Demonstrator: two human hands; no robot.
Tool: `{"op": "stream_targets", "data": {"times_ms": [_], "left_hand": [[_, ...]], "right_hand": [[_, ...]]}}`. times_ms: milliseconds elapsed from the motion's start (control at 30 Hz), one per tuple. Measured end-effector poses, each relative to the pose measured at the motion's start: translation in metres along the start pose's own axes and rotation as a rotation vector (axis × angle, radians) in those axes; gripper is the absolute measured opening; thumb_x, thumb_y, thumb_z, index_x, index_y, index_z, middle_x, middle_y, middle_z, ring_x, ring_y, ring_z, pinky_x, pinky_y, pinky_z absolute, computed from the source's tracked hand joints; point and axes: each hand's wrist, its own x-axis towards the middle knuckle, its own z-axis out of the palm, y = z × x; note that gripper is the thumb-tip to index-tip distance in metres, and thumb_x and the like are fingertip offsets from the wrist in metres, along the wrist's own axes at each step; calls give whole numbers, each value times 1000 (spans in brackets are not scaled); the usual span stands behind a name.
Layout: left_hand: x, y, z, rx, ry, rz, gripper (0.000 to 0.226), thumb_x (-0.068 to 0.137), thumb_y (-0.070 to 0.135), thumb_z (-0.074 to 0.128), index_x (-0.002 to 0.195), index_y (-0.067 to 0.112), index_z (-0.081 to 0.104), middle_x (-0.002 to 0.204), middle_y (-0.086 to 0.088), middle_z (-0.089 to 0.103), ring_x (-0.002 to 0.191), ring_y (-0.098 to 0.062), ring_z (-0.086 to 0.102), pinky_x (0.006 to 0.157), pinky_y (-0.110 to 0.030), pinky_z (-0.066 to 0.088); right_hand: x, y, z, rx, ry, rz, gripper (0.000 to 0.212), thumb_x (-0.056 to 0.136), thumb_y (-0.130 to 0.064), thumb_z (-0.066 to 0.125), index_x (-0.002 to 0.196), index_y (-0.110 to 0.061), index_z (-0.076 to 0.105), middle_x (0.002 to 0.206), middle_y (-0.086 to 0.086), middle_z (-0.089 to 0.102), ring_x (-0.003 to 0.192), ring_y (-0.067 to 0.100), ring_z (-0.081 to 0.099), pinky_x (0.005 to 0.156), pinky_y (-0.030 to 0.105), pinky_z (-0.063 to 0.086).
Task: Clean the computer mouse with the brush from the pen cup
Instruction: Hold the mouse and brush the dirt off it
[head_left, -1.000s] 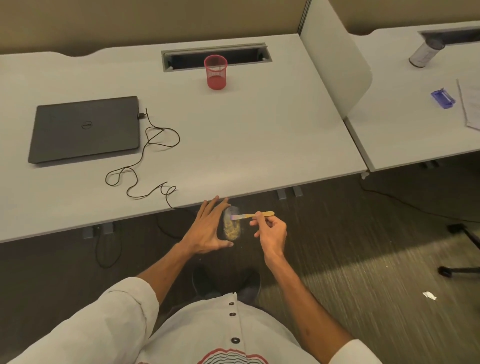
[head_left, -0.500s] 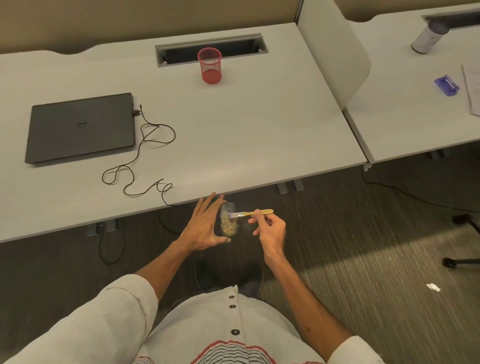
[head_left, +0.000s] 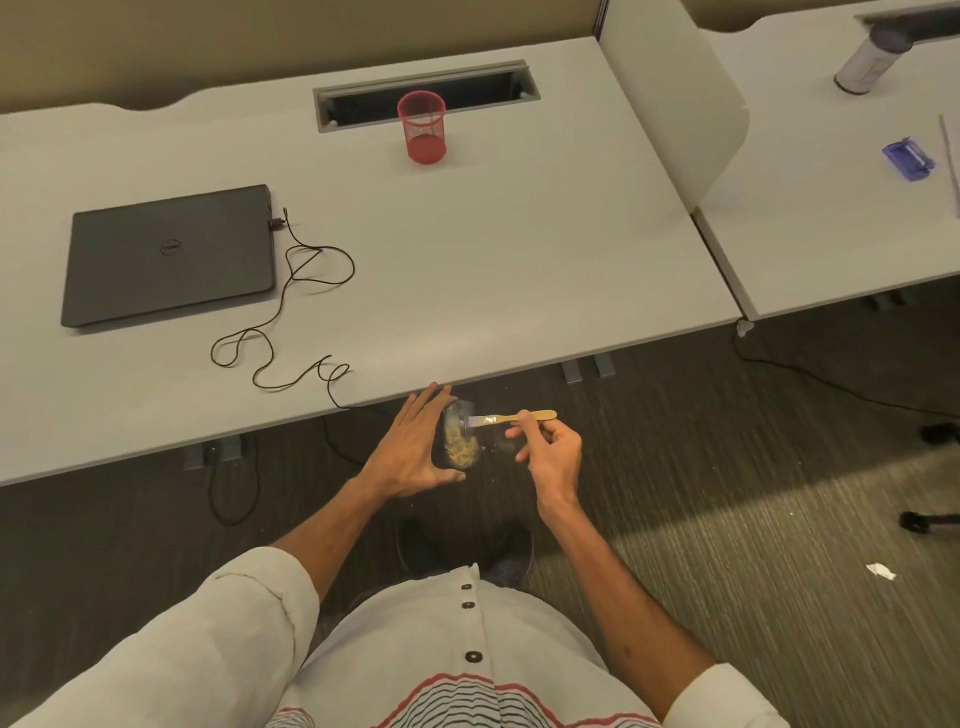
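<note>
Holding the computer mouse (head_left: 460, 441) just off the near edge of the desk (head_left: 493, 249), above the floor, the left hand (head_left: 415, 452) clamps it between thumb and extended fingers. Yellowish debris lies on the mouse's exposed face. The right hand (head_left: 553, 454) pinches the wooden handle of the brush (head_left: 511, 417) in curled fingers, bristle end on the mouse. The red mesh pen cup (head_left: 422, 127) stands upright at the desk's rear. A closed laptop (head_left: 169, 254) lies to the left, its cable (head_left: 291, 322) looped beside it.

- You've got a closed laptop (head_left: 169, 254) at 10 o'clock on the desk (head_left: 493, 260).
- Blue plastic thing (head_left: 908, 160) at 2 o'clock, on the next desk (head_left: 831, 234).
- Paper scrap (head_left: 881, 570) at 4 o'clock, on the floor (head_left: 727, 597).
</note>
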Motion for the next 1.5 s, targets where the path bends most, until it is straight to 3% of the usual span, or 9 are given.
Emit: {"op": "stream_targets", "data": {"times_ms": [167,367,567,733,967,1200,1367,1500], "left_hand": [[-1,2,3,-24,0,16,122,83,59,86,171,15,15,182,-1,1,170,-16,-1,140,-45,2],[-3,3,4,-14,4,3,121,82,61,85,171,16,15,182,-1,2,170,-17,0,140,-45,3],[-3,4,2,-15,7,-8,121,83,61,84,171,17,14,182,-1,2,170,-17,0,139,-46,4],[-3,7,2,-13,12,-15,123,82,61,85,171,17,13,183,0,1,170,-17,1,140,-46,3],[-5,8,5,-15,0,-37,124,82,63,84,171,17,12,183,0,1,170,-18,2,139,-46,5],[-5,7,7,-23,-5,-43,124,83,62,84,172,16,11,183,-1,0,170,-18,1,140,-46,4],[-6,8,7,-30,-3,-55,125,82,62,85,172,17,10,183,-1,1,170,-19,1,140,-47,4],[-7,7,6,-47,1,-57,125,82,62,85,172,17,10,182,-1,3,170,-19,3,140,-47,5]], "right_hand": [[-6,3,5,-41,-36,-15,15,106,-26,71,95,-20,80,82,2,81,63,6,65,56,15,53],[-5,10,-10,-105,97,38,20,106,-29,70,89,-22,79,84,1,81,69,13,67,62,29,55],[-5,6,-9,-42,48,-14,19,106,-27,71,95,-16,82,82,0,81,61,3,63,56,14,52],[-11,5,0,-51,-37,-28,17,105,-27,71,96,-16,81,81,1,81,60,5,64,57,16,53],[-11,10,-12,-116,115,42,19,106,-31,70,91,-22,78,83,-2,81,68,12,67,63,30,55],[-17,12,-14,-27,45,-26,17,106,-26,70,96,-17,81,82,-2,81,62,3,64,57,16,53],[-28,17,-8,0,-17,-35,15,106,-24,70,96,-19,80,84,2,81,63,5,63,56,16,52],[-28,20,-11,-53,54,29,21,107,-27,69,91,-21,80,87,6,80,63,9,61,53,22,49]]}}
